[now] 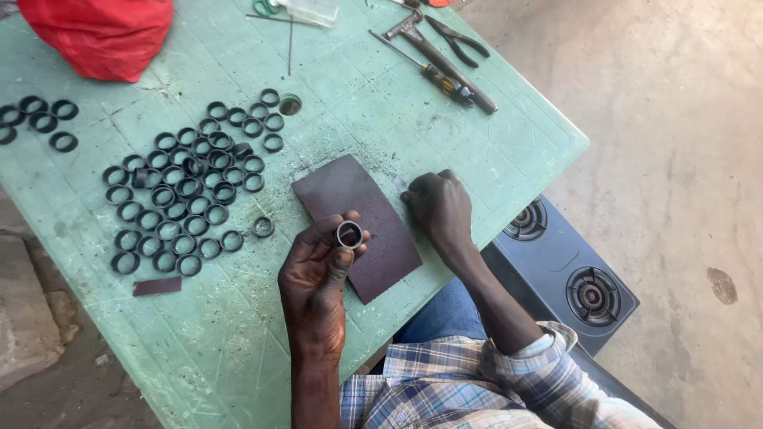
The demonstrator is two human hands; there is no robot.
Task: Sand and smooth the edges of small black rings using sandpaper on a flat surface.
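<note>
My left hand [318, 274] holds a small metal ring [349, 234] between thumb and fingertips, raised just above a dark brown sheet of sandpaper [358, 222] lying on the green table [445, 151]. My right hand [437, 208] rests with curled fingers on the right edge of that sheet, pressing it down. Several black rings [187, 187] lie spread in a cluster left of the sheet, and one grey ring [263, 227] sits apart near it.
A red bag [103, 36] lies at the far left corner, with more black rings [40, 119] beside it. A screwdriver [433, 73], hammer [413, 28] and pliers [457, 40] lie at the back right. A two-burner gas stove [564, 278] stands on the floor to the right.
</note>
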